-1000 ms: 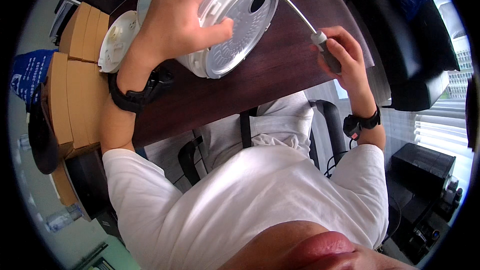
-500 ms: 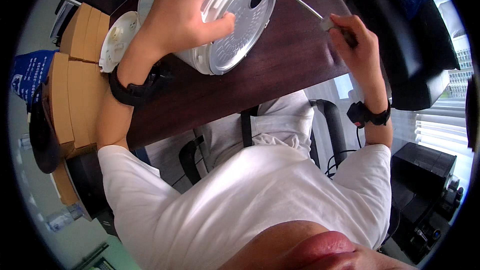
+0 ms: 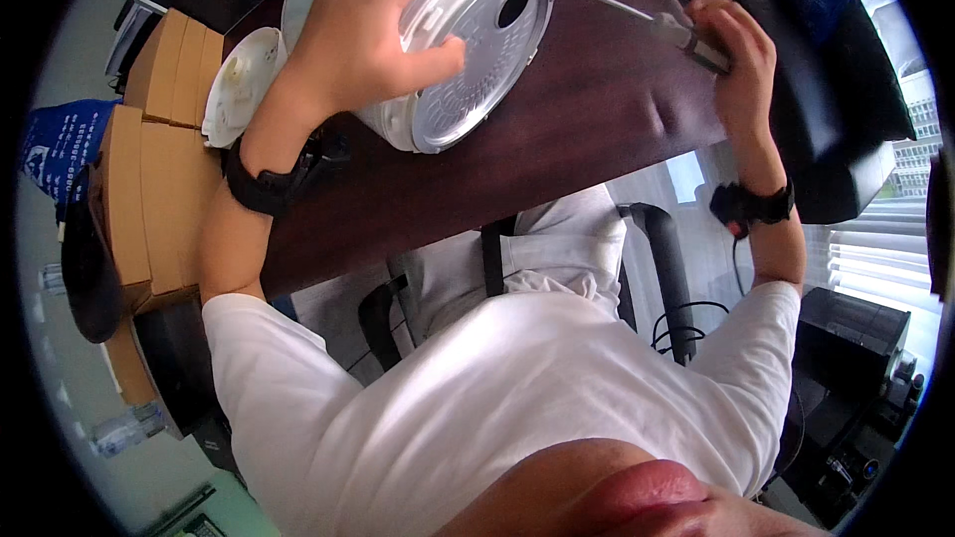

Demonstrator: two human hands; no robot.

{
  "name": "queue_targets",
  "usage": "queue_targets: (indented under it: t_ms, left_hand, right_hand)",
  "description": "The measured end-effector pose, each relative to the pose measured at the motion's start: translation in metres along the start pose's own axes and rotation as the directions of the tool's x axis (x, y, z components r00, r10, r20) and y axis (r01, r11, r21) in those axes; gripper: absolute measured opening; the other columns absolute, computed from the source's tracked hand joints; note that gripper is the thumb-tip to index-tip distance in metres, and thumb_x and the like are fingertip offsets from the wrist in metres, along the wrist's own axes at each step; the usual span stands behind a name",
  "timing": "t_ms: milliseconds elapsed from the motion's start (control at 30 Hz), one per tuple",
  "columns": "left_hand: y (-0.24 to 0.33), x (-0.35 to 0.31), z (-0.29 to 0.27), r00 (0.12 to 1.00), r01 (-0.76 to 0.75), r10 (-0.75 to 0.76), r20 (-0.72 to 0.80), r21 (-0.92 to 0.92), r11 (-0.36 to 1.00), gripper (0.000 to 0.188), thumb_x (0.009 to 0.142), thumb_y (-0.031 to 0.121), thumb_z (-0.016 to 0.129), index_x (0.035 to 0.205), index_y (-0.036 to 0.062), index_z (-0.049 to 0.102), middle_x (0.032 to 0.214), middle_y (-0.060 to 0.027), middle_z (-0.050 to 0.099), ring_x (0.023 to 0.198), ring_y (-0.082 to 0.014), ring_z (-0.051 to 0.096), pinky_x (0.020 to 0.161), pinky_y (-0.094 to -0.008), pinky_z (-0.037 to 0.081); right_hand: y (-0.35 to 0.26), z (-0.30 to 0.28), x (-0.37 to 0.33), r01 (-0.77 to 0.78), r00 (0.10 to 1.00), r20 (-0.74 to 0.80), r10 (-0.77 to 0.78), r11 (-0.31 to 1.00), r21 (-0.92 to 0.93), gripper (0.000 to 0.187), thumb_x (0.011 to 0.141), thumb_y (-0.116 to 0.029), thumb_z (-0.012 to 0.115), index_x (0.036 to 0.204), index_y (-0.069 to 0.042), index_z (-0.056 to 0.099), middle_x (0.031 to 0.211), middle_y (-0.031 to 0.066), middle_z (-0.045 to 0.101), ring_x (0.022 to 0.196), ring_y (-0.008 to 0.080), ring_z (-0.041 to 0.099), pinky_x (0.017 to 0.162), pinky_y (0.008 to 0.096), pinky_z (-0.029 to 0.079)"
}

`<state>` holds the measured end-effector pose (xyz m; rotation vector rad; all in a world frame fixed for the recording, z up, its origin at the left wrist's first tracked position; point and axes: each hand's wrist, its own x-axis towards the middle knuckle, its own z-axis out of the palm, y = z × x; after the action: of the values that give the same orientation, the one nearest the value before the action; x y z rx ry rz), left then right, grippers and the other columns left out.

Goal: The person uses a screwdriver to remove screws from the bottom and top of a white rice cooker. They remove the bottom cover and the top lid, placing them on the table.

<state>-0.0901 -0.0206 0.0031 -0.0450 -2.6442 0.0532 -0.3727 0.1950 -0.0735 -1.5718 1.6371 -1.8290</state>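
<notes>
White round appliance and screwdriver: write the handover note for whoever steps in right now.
Left hand: spread over the white round appliance, holding it tipped on its side on the dark table.
Right hand: gripping the screwdriver, with its tip at the appliance's rim.
Done: a separate white round part lies to the left, beside the cardboard boxes.
Left: whether the screw is out cannot be seen; check it.

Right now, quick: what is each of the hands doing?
Left hand: spread over the round white appliance housing, gripping it on the dark table.
Right hand: closed on the screwdriver, tip at the housing.
</notes>
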Motion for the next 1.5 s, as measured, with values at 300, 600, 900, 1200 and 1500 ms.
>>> queue_targets:
  t_ms: [300,600,900,1200,1500]
  left_hand:
    - [-0.002,-0.008,-0.001,0.999,-0.021,0.021,-0.031,0.0,1.0,0.075,0.066,0.038,0.057,0.135,0.0102,0.051,0.133,-0.0147,0.056,0.12,-0.0328,0.052,0.098,-0.0454,0.044]
    - [0.0,-0.011,0.0,0.996,-0.048,0.05,-0.069,0.038,0.998,0.076,0.064,0.036,0.057,0.135,0.009,0.051,0.131,-0.0154,0.057,0.118,-0.0335,0.053,0.099,-0.0462,0.043]
    - [0.003,-0.013,-0.003,0.996,-0.075,0.079,-0.049,0.074,0.994,0.077,0.064,0.034,0.057,0.135,0.0063,0.049,0.132,-0.016,0.057,0.124,-0.0351,0.05,0.103,-0.0487,0.038]
    - [0.008,-0.016,-0.003,0.997,-0.047,0.052,-0.061,0.069,0.997,0.076,0.064,0.032,0.057,0.135,0.0064,0.049,0.13,-0.0167,0.058,0.126,-0.0357,0.05,0.106,-0.0503,0.034]
    - [0.007,-0.015,-0.001,0.998,-0.007,0.012,-0.066,0.074,0.997,0.074,0.065,0.036,0.057,0.134,0.0084,0.051,0.132,-0.0152,0.057,0.127,-0.0345,0.049,0.106,-0.0497,0.035]
  right_hand:
    - [-0.011,0.017,-0.008,-0.573,0.762,-0.053,0.645,0.711,0.408,0.039,0.09,-0.04,0.058,0.097,-0.002,0.062,0.097,0.0173,0.061,0.072,0.0159,0.059,0.048,0.0191,0.041]
    - [-0.01,-0.003,0.003,-0.723,0.686,0.401,0.608,0.63,0.281,0.043,0.097,-0.039,0.056,0.102,0.004,0.06,0.061,0.0013,0.054,0.035,-0.0021,0.038,0.028,0.0119,0.024]
    - [-0.015,-0.015,0.025,-0.863,0.501,0.573,0.649,0.42,0.279,0.041,0.098,-0.038,0.053,0.104,0.003,0.059,0.062,-0.0002,0.053,0.035,-0.0038,0.036,0.026,0.0104,0.024]
    - [-0.052,-0.02,0.04,-0.367,0.871,0.232,0.433,0.888,-0.278,0.035,0.094,-0.033,0.062,0.111,-0.003,0.065,0.079,0.008,0.066,0.042,0.0001,0.048,0.034,0.012,0.034]
    - [-0.087,0.01,-0.007,0.791,0.555,0.665,-0.5,0.07,-0.608,0.035,0.083,-0.023,0.073,0.111,-0.005,0.063,0.086,0.0058,0.067,0.067,0.0124,0.067,0.054,0.0231,0.056]
